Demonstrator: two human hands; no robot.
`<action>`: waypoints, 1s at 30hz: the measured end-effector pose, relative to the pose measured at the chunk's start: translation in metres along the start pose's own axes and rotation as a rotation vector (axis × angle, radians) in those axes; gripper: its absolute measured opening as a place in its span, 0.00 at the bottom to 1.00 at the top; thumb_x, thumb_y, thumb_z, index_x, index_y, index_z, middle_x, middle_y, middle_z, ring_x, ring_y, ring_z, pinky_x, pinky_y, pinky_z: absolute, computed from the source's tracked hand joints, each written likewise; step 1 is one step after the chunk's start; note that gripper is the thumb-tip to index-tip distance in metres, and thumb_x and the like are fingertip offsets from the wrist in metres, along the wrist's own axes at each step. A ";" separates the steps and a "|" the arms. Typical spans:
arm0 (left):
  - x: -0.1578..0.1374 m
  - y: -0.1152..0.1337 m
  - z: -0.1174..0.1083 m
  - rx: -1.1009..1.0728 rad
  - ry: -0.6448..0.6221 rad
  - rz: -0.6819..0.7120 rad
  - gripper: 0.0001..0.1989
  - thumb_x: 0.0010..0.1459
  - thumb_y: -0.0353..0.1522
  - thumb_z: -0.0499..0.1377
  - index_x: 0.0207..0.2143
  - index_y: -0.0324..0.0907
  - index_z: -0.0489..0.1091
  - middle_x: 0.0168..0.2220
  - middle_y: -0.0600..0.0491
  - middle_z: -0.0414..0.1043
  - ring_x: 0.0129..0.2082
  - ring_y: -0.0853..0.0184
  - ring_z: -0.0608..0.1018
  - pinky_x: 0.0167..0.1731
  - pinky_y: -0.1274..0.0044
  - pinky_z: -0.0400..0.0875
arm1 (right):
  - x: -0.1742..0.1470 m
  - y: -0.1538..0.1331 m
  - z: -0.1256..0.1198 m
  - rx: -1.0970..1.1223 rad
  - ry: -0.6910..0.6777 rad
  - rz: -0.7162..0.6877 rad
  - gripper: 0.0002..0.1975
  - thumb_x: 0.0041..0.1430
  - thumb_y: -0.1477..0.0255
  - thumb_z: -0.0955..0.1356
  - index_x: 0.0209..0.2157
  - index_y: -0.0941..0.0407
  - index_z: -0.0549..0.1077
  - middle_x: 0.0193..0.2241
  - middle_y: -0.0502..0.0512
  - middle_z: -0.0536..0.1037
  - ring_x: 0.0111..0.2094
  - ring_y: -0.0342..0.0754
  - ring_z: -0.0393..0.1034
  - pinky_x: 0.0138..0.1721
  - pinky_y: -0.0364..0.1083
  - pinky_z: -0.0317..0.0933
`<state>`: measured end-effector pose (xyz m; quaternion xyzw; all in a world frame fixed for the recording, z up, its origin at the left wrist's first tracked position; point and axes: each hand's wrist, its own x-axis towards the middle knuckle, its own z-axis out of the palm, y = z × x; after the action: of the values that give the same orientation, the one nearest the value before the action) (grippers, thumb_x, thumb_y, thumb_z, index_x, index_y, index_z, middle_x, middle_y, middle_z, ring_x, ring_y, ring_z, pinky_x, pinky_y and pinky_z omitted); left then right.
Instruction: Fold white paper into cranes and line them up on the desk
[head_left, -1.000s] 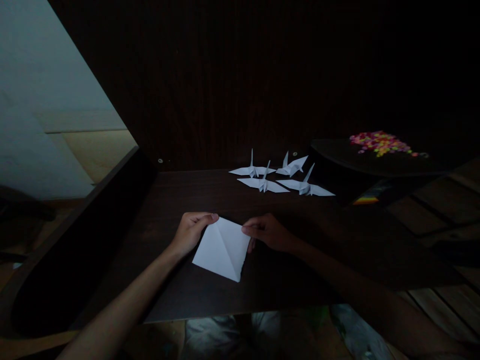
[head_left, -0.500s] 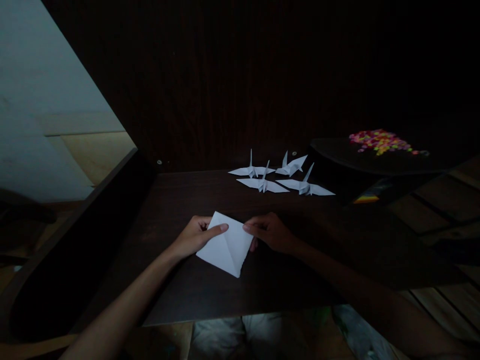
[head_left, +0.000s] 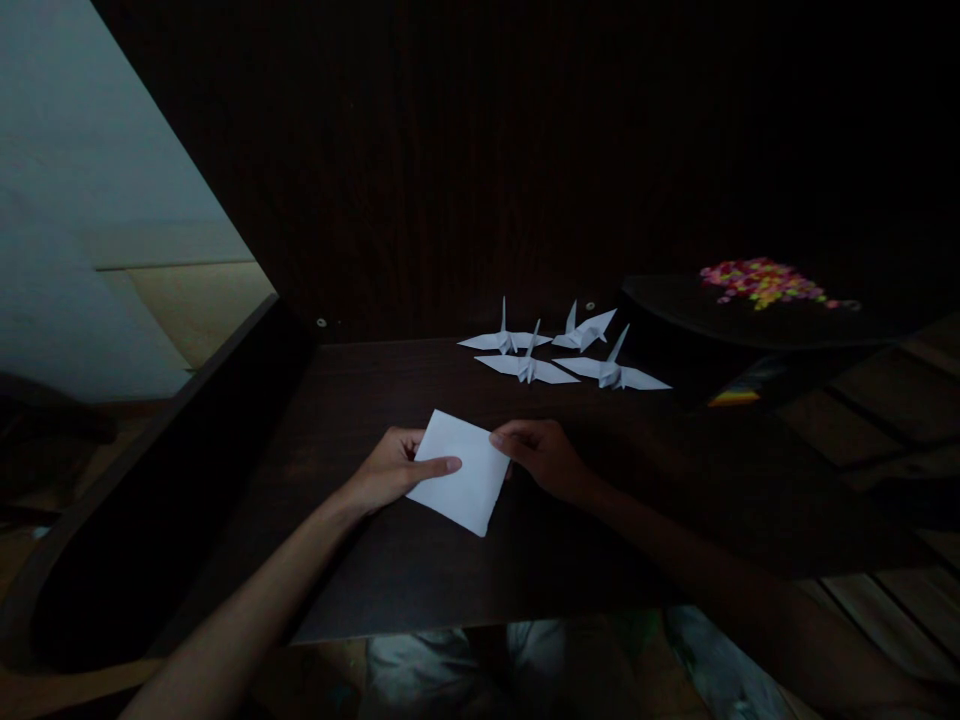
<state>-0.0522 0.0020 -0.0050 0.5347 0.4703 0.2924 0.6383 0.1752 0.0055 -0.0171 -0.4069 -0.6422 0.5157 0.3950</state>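
Head cam view is pretty dark, so going left to right. Pale wall [head_left: 90, 200] fills the far left, then the dark wooden surface [head_left: 360, 570] starts. Left hand [head_left: 390, 470] rests on that surface with its fingers [head_left: 442, 465] laid over the left edge of a white folded paper [head_left: 465, 480], thumb tucked behind, so it's pinching the sheet lightly. Paper sits about mid-surface, right between both hands, looks like a plain square turned a bit on its corner, lower tip pointing toward the person. Can't see any print or writing on it. Right hand [head_left: 544, 455] has the paper's upper right corner nipped between thumb and fingertips, other fingers curled in. Further back, 4 white paper cranes [head_left: 562, 355] stand in a little cluster by the dark back panel [head_left: 480, 150], well apart from the hands. Off to the right there's a dark round object [head_left: 750, 320] with a patch of tiny multicoloured bits [head_left: 761, 282] on top, plus a rainbow-ish stripe [head_left: 739, 395] below it. No readable labels anywhere, too dim.
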 end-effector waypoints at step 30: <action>0.006 -0.004 0.003 -0.210 0.257 0.103 0.21 0.48 0.46 0.66 0.25 0.34 0.77 0.28 0.45 0.79 0.28 0.61 0.80 0.35 0.72 0.73 | 0.003 0.011 0.006 0.140 -0.043 0.108 0.17 0.54 0.57 0.69 0.25 0.58 0.67 0.19 0.52 0.77 0.16 0.42 0.69 0.18 0.40 0.63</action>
<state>-0.0473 0.0052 -0.0104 0.4469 0.4869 0.4379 0.6094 0.1696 0.0078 -0.0281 -0.4015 -0.5900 0.5884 0.3800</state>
